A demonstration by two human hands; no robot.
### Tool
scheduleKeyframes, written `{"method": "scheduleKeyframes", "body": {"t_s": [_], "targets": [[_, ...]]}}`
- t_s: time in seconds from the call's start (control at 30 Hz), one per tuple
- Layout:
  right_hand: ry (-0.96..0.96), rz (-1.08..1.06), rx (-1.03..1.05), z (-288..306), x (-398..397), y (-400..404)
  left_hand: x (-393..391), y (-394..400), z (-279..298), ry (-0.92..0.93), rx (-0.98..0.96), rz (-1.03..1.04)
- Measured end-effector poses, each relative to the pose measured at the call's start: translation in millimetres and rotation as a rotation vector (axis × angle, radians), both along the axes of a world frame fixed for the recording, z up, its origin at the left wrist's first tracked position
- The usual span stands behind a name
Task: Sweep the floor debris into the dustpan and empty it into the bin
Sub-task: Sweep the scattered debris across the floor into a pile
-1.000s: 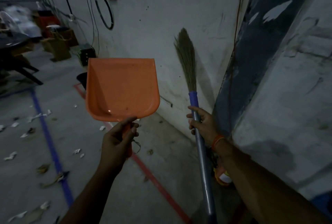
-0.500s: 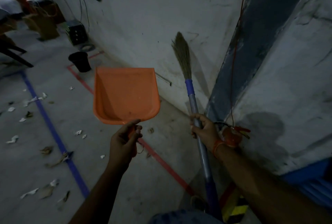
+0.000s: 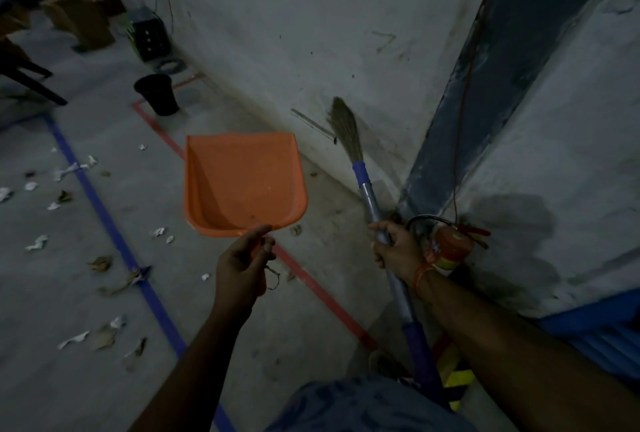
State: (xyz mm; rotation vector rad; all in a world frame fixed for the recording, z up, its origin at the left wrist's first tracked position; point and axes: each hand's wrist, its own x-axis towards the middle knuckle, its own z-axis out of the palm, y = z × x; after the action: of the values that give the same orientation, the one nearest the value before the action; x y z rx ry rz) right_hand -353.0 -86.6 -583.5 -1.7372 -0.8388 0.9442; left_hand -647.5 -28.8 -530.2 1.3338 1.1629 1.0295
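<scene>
A person's two bare forearms reach forward over a dim concrete floor (image 3: 104,379). The left hand (image 3: 242,267) grips the handle of an orange dustpan (image 3: 242,182), holding it up in the air just beyond the fingers with its open pan facing the camera; the pan looks nearly empty apart from a few specks. The right hand (image 3: 398,248) is wrapped around the metal shaft of a broom (image 3: 367,189), whose bristle end points up and away toward the wall (image 3: 311,16). Scattered paper scraps and dry leaves (image 3: 100,334) lie on the floor to the left of the left hand. A black bin (image 3: 157,94) stands well beyond the dustpan, near the wall; its contents cannot be seen. A small red fire extinguisher (image 3: 450,244) sits just right of the right hand.
</scene>
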Motion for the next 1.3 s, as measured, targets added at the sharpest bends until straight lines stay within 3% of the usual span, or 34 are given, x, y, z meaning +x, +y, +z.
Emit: {"method": "scheduleKeyframes", "body": {"t_s": [0.4,1.07,1.2,1.3], "targets": [[0.209,0.119,-0.200,0.5,-9.4,-19.4,0.3,-19.3,-7.4,-0.009,-0.022,-0.016],[0.142,0.074,-0.331,-33.0,16.6,-144.9,17.8,-68.2,-25.7,0.080,-0.087,-0.171],[0.206,0.028,-0.280,-30.4,17.1,-168.2,27.8,-81.1,-21.7,0.082,-0.066,-0.183],[0.263,0.112,-0.397,-33.0,13.0,-192.0,33.4,-94.2,-19.2,0.084,-0.059,-0.193]]}}
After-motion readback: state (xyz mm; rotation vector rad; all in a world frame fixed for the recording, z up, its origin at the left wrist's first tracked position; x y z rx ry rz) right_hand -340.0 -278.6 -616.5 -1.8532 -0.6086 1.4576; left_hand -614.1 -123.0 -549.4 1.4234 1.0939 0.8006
